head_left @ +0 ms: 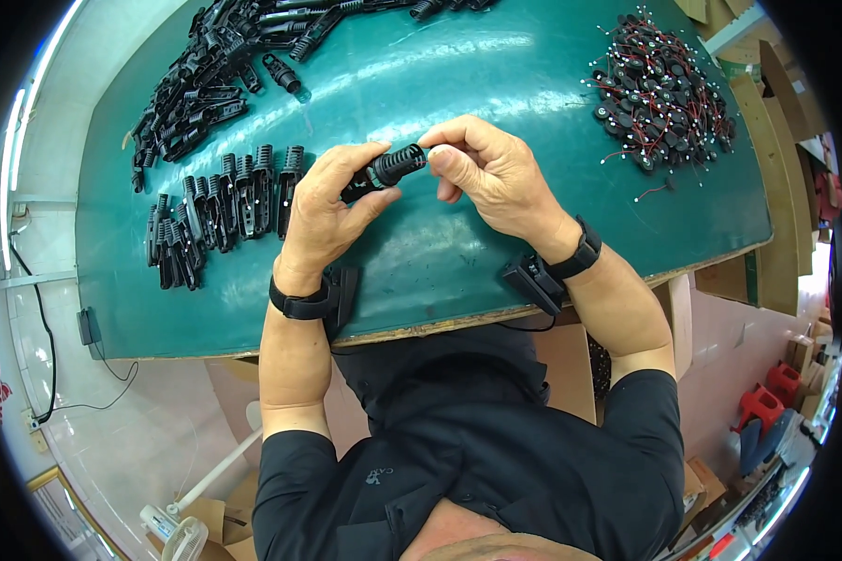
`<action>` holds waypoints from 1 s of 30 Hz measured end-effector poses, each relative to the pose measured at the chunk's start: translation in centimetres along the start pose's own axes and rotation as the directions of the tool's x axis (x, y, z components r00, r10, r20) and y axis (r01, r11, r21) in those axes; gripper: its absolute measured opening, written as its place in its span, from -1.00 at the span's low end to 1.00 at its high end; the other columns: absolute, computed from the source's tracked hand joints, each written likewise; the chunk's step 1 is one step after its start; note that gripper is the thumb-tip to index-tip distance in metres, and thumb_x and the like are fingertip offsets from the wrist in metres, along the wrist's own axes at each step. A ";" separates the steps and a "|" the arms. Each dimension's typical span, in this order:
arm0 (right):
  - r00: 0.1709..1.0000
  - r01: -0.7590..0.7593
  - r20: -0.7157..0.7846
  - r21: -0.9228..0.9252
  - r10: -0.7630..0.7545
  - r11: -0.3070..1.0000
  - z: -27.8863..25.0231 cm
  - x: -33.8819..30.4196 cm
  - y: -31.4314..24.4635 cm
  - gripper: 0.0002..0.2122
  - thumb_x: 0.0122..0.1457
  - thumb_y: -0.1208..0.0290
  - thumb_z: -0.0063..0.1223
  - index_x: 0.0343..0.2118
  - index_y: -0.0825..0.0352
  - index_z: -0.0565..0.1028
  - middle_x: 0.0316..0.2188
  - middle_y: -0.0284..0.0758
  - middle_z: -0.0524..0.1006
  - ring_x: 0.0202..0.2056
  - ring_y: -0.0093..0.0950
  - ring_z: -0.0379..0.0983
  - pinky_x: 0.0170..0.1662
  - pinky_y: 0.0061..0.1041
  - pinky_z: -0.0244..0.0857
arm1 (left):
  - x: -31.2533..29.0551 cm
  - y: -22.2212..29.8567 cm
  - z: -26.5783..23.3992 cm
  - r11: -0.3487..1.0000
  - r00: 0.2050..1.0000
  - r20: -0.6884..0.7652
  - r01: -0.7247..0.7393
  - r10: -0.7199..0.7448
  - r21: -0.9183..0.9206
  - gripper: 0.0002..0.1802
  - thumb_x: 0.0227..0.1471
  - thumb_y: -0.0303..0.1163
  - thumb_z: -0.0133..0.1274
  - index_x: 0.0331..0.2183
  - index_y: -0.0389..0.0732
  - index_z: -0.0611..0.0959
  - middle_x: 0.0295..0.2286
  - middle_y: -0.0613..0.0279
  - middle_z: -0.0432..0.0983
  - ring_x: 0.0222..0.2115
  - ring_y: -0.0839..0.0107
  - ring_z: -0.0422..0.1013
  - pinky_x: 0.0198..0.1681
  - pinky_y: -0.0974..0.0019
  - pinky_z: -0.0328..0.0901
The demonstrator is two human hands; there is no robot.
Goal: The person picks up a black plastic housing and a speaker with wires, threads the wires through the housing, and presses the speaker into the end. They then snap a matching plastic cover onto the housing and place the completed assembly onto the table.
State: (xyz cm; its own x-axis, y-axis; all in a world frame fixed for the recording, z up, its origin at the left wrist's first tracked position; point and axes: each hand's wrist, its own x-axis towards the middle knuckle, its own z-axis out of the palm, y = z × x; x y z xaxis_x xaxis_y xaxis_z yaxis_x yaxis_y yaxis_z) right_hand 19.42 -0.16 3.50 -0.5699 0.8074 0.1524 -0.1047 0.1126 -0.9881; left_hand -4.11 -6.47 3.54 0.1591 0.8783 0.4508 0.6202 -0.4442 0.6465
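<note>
My left hand [323, 204] is closed round a black plastic housing [399, 165], whose ribbed, round end points up and to the right. At that end my right hand [496, 178] has thumb and forefinger pinched together; whatever lies between them is too small to make out. Left of my left hand, several similar black housings [245, 194] lie side by side in a rough row, ribbed ends mostly away from me. Far to the right is a heap of small round black parts [660, 107] with thin red wires and pale tips.
A large heap of black housings [201, 98] covers the far left of the green table [458, 84], with one loose housing [281, 73] beside it. Cardboard [772, 178] stands along the right edge. Red stools [762, 407] are on the floor at right.
</note>
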 end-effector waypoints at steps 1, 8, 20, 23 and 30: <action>1.000 0.000 0.004 -0.002 0.000 1.000 0.1 0.1 0.0 -0.75 0.38 0.29 0.17 -0.04 0.35 0.57 -0.41 -0.45 0.55 -0.44 -0.69 0.52 -0.35 -0.66 0.48 | -0.1 0.0 -0.1 1.000 1.000 0.009 0.000 0.000 -0.001 -0.40 -0.17 -0.48 0.47 -0.01 -0.22 0.67 -0.21 0.11 0.65 -0.23 0.20 0.56 -0.14 0.24 0.44; 0.997 0.016 -0.075 0.030 -0.014 0.999 1.0 0.1 0.4 -0.79 0.36 0.29 0.21 -0.12 0.33 0.57 -0.46 -0.47 0.54 -0.48 -0.72 0.51 -0.43 -0.70 0.42 | -0.5 0.0 -0.1 0.997 0.998 0.005 0.061 -0.061 -0.053 -0.44 -0.16 -0.45 0.49 -0.06 -0.23 0.68 -0.25 0.13 0.63 -0.32 0.29 0.55 -0.24 0.31 0.44; 0.966 0.208 -0.084 -0.302 -0.243 0.930 1.1 0.0 1.5 -0.82 0.30 0.32 0.27 -0.21 0.33 0.60 -0.56 -0.47 0.54 -0.59 -0.72 0.46 -0.55 -0.71 0.32 | -0.9 0.4 -0.7 0.997 0.998 0.039 0.054 -0.052 -0.055 -0.50 -0.14 -0.41 0.49 -0.12 -0.26 0.67 -0.32 0.17 0.62 -0.42 0.38 0.52 -0.31 0.37 0.43; 0.952 0.257 -0.085 -0.303 -0.294 0.918 1.4 0.0 1.3 -0.81 0.28 0.34 0.29 -0.17 0.35 0.61 -0.53 -0.43 0.58 -0.58 -0.70 0.48 -0.55 -0.69 0.33 | -1.0 0.4 -0.8 0.996 0.997 0.036 0.065 -0.063 -0.056 -0.51 -0.13 -0.40 0.48 -0.12 -0.27 0.68 -0.32 0.17 0.63 -0.43 0.38 0.52 -0.32 0.37 0.43; 0.884 0.421 0.015 -0.463 -0.468 0.780 1.0 0.1 0.8 -0.76 0.25 0.42 0.31 -0.06 0.37 0.63 -0.43 -0.36 0.64 -0.51 -0.66 0.56 -0.48 -0.66 0.41 | -1.0 0.1 -1.1 0.989 0.993 0.018 0.118 -0.117 -0.085 -0.53 -0.11 -0.40 0.48 -0.12 -0.28 0.69 -0.32 0.16 0.64 -0.43 0.41 0.53 -0.34 0.39 0.43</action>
State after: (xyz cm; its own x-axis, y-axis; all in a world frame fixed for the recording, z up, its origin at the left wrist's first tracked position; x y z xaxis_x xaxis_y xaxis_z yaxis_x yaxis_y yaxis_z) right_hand 18.47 -0.53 2.73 -0.4667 0.6523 0.5973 0.0561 0.6958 -0.7160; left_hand -5.05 -7.62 3.81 0.0994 0.9273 0.3608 0.5674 -0.3507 0.7450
